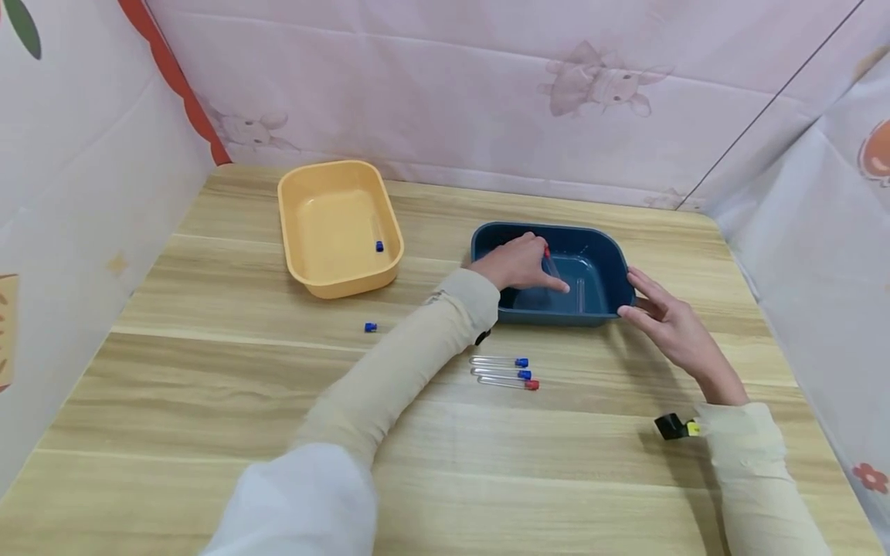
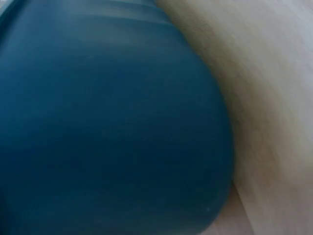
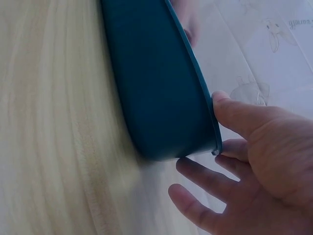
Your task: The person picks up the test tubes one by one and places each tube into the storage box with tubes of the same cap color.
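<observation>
Inside a dark blue plastic bin (image 1: 612, 266), my left hand (image 1: 513, 264) holds a clear test tube with a red cap (image 1: 547, 252) at its fingertips. Another clear tube (image 1: 581, 296) lies on the bin's floor. My right hand (image 1: 667, 324) touches the bin's right end from outside, its fingers spread and fairly straight. In the right wrist view the thumb (image 3: 239, 113) meets the bin's rim. Only the outer wall of the blue bin (image 2: 112, 107) shows in the left wrist view. On the table in front lie two blue-capped tubes (image 1: 501, 374) and one red-capped tube (image 1: 504, 383).
A yellow bin (image 1: 341, 289) stands at the back left, with a blue-capped tube (image 1: 378, 245) in it. Between the bins and my left sleeve (image 1: 389, 378), a blue cap (image 1: 371, 327) shows on the wooden table (image 1: 208, 401). Printed sheets (image 1: 431, 93) wall the back and sides.
</observation>
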The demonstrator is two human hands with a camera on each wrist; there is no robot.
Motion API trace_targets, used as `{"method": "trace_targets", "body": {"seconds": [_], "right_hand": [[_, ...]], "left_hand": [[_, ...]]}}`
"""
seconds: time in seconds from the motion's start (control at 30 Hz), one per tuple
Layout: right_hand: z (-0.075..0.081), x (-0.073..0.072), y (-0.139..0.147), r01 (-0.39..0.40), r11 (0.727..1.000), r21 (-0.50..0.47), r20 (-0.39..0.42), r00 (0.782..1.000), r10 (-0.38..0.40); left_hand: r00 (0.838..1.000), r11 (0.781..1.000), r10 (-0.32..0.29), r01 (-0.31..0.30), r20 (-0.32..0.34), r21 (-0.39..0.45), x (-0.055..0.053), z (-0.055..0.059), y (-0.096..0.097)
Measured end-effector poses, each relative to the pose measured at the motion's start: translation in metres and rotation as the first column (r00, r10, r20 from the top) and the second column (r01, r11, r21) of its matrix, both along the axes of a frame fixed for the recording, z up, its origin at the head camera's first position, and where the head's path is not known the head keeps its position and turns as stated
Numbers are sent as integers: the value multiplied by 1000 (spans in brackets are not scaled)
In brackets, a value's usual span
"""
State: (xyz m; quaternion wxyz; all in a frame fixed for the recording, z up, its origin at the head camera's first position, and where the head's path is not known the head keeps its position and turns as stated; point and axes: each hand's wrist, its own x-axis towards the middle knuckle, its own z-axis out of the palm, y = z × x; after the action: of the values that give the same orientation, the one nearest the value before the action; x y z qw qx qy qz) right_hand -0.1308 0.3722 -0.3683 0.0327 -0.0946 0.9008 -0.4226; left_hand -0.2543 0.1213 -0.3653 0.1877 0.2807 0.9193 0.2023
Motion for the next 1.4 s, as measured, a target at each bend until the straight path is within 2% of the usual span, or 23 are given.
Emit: {"method": "trace_targets", "body": {"seconds": [0.3,0.43,0.5,0.67,0.8,0.93,1.07,1.23,1.4], "right_hand": [[-2,1,0,-10,1000,0,10,1000,10],[-1,2,-2,-18,1000,4,14,1000,18],[6,4,-7,-28,1000,-4,16,999,29],[21,9,-18,-38,999,-25,23,999,39],[10,4,-9,-35,999,-19,22,999,35],[-1,-1,0,-41,999,2,13,999,41],[-5,-4,2,-43,999,-4,5,999,43],[-6,-6,2,-47,999,3,6,999,47],[-5,-5,3,-32,999,26,11,999,32]], "left_hand": [[994,996,38,-46,-98,-77,4,-8,10],[987,992,65,-80,-147,-98,5,-11,13],[984,991,72,-89,-160,-101,6,-12,13],[986,991,59,-77,-158,-109,6,-12,13],[993,994,44,-54,-112,-91,7,-5,9],[997,999,42,-44,-57,-30,7,2,1],[999,999,39,-38,-21,36,6,9,-13],[999,995,18,-14,-37,97,6,18,-37],[997,991,24,-15,-67,136,11,27,-65]]}}
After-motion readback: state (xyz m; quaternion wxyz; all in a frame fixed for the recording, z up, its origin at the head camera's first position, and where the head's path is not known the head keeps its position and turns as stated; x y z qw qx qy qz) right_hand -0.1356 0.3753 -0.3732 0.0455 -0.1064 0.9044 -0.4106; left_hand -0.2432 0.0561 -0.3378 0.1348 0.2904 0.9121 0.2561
